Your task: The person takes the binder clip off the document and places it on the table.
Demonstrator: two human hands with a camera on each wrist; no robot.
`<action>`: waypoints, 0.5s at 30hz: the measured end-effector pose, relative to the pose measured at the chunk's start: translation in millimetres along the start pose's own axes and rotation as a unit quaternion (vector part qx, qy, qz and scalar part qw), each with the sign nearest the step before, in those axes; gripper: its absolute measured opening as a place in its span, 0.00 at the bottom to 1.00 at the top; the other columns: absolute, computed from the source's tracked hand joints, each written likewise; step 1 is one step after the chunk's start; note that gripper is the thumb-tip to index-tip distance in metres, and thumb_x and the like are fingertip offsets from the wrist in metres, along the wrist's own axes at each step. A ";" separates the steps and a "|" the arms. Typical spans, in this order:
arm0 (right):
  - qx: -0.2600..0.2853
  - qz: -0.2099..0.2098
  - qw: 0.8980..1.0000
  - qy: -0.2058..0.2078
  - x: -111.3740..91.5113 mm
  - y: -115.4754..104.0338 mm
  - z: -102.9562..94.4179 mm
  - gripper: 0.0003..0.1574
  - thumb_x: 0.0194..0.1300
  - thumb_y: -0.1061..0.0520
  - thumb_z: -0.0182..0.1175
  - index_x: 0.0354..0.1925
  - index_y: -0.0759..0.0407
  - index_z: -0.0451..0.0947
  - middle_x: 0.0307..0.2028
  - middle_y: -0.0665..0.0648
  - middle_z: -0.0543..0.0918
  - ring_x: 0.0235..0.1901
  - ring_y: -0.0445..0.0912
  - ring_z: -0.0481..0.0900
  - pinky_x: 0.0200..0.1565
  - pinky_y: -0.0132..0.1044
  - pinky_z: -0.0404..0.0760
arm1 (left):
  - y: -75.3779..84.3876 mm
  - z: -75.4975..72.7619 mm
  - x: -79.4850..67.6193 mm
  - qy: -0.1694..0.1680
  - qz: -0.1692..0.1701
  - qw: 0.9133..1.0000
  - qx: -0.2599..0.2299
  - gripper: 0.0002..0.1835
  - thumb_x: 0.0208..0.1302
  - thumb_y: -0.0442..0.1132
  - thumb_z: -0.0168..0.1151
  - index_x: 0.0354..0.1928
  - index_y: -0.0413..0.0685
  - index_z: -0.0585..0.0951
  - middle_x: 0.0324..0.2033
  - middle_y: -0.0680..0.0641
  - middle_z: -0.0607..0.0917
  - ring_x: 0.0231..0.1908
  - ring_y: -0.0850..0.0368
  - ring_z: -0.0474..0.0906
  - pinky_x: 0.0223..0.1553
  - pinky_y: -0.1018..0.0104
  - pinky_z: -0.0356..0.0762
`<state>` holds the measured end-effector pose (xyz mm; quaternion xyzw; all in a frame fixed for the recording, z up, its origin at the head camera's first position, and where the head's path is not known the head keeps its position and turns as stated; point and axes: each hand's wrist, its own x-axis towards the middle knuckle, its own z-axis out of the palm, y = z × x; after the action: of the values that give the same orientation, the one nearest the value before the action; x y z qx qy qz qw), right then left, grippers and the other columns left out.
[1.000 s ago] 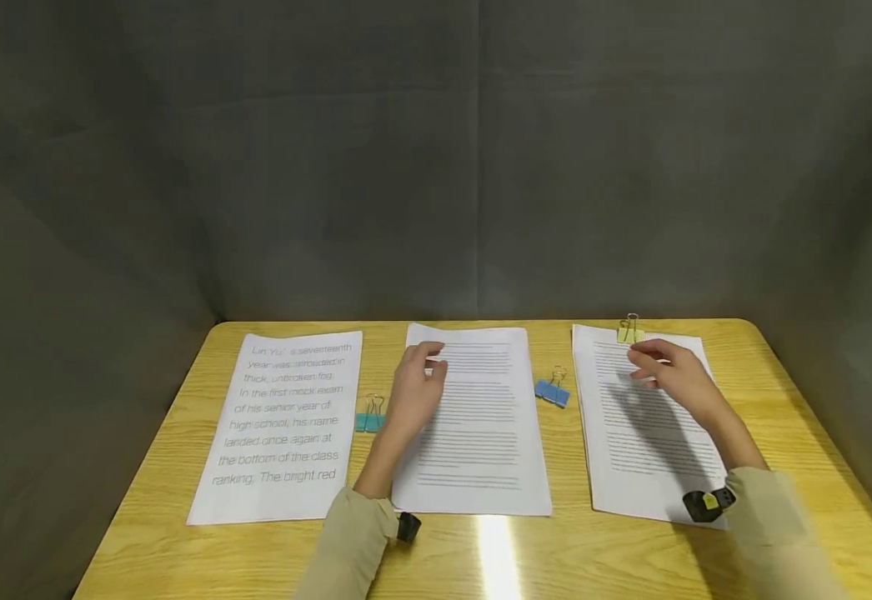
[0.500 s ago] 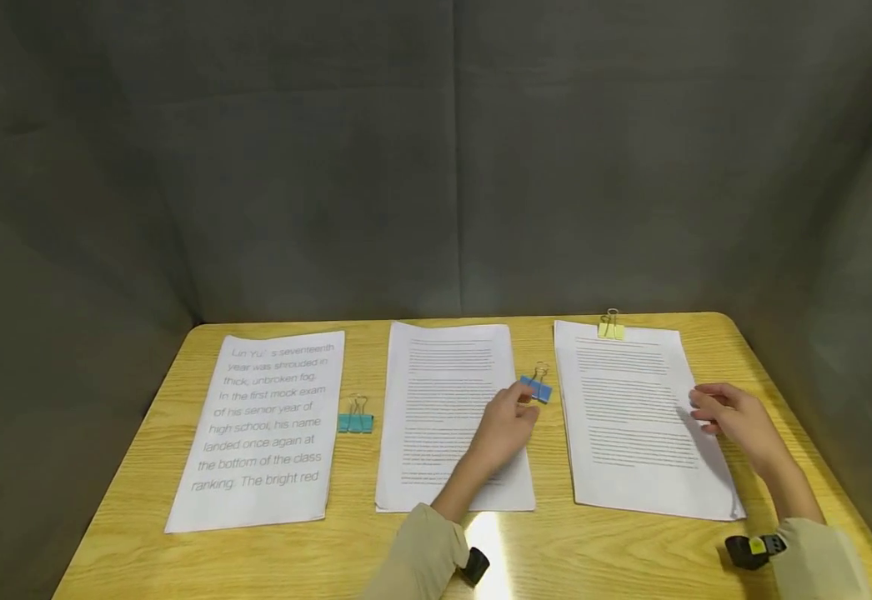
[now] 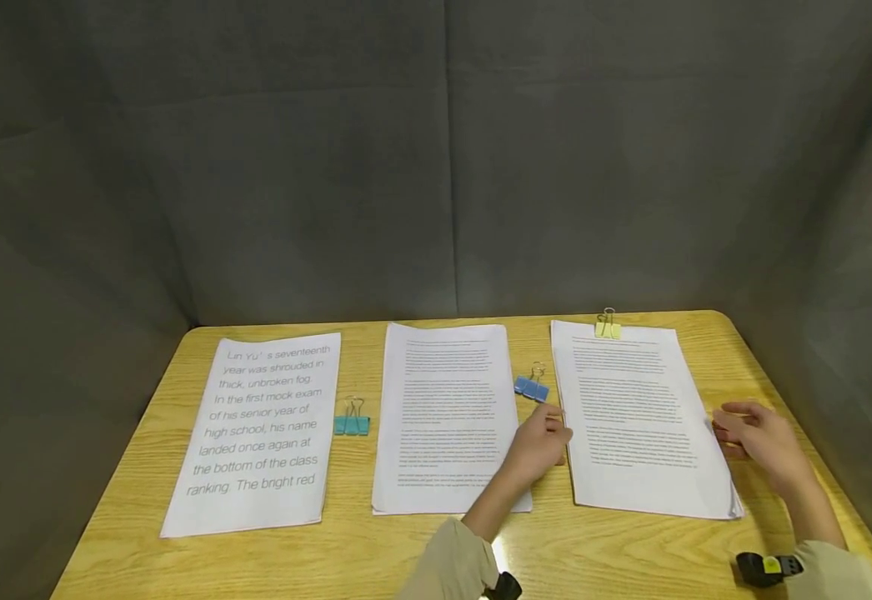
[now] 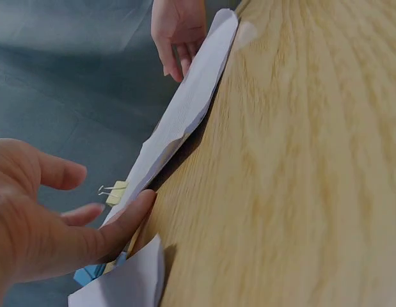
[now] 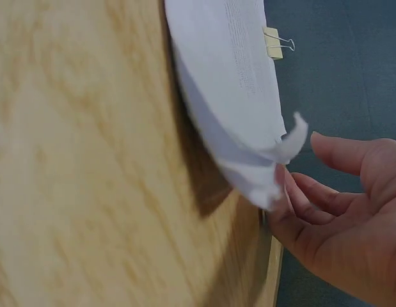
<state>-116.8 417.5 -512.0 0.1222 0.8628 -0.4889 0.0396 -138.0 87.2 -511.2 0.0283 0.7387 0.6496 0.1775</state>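
Three stacks of printed paper lie side by side on the wooden table [image 3: 631, 550]. My left hand [image 3: 556, 435] lies between the middle stack [image 3: 447, 412] and the right stack [image 3: 634, 417], its straight fingers [image 4: 130, 214] touching the right stack's [image 4: 185, 109] left edge, just in front of a blue binder clip [image 3: 531, 387]. At that stack's right edge is my right hand [image 3: 730, 429]; its fingertips [image 5: 293, 198] touch sheets [image 5: 229, 83] that curl up there, the thumb held apart. A yellow binder clip [image 3: 607, 327] sits on the stack's far edge.
A stack in large print [image 3: 256, 433] lies at the left, with a teal binder clip [image 3: 351, 424] between it and the middle stack. Grey cloth walls close in the table behind and on both sides. The table's front strip is bare wood.
My left hand went from the middle stack's top rightward, past the blue clip, to the right stack's left edge. My right hand slid from near the yellow clip to the right edge.
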 end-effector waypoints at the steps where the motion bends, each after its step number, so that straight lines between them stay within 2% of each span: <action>1: 0.000 0.006 1.000 -0.004 0.0 -0.3 0.1 0.39 0.82 0.53 0.51 0.67 0.88 0.55 0.45 0.69 0.81 0.32 0.33 0.81 0.36 0.33 0.86 | -0.1 1.6 -0.3 0.004 -0.004 1.000 -0.016 0.20 0.71 0.33 0.59 0.63 0.38 0.76 0.49 0.42 0.84 0.44 0.50 0.84 0.37 0.57 0.87; 4: -0.019 0.023 1.000 -0.006 -0.1 -0.5 0.5 0.39 0.81 0.51 0.52 0.67 0.86 0.58 0.43 0.65 0.82 0.32 0.37 0.81 0.34 0.33 0.85 | -0.7 5.8 0.1 0.012 -0.013 0.998 -0.061 0.24 0.70 0.31 0.59 0.67 0.35 0.72 0.50 0.39 0.82 0.48 0.49 0.82 0.39 0.54 0.87; 8: -0.067 0.041 0.997 -0.001 0.4 0.8 1.1 0.41 0.80 0.47 0.53 0.68 0.84 0.61 0.52 0.76 0.77 0.35 0.43 0.78 0.33 0.32 0.80 | -2.7 9.6 1.0 0.005 -0.026 0.995 -0.097 0.29 0.68 0.30 0.58 0.70 0.31 0.67 0.49 0.40 0.82 0.47 0.48 0.83 0.40 0.54 0.88; 11: -0.074 0.052 0.996 -0.009 1.0 2.9 1.5 0.44 0.79 0.46 0.54 0.69 0.84 0.59 0.58 0.81 0.72 0.38 0.45 0.77 0.33 0.33 0.79 | -3.8 12.6 0.8 -0.008 -0.041 0.992 -0.120 0.31 0.69 0.29 0.59 0.72 0.28 0.65 0.51 0.39 0.83 0.46 0.48 0.84 0.42 0.53 0.87; 13: -0.058 0.054 0.997 -0.019 0.8 4.2 2.0 0.44 0.79 0.47 0.54 0.69 0.85 0.57 0.53 0.77 0.76 0.37 0.44 0.79 0.33 0.34 0.81 | -3.6 14.3 0.7 -0.019 -0.048 0.990 -0.130 0.32 0.69 0.29 0.59 0.72 0.27 0.64 0.53 0.38 0.83 0.45 0.48 0.84 0.42 0.54 0.87; 15: -0.034 0.052 0.998 -0.022 0.1 5.5 3.0 0.41 0.79 0.51 0.55 0.69 0.85 0.58 0.45 0.68 0.81 0.33 0.42 0.80 0.33 0.36 0.82 | -3.5 16.0 1.1 -0.030 -0.053 0.989 -0.134 0.31 0.69 0.29 0.60 0.71 0.27 0.65 0.51 0.39 0.84 0.43 0.49 0.85 0.41 0.55 0.87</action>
<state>-115.6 417.7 -518.2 0.1547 0.8701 -0.4595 0.0885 -133.5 102.2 -516.4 -0.0156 0.6394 0.7314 0.2364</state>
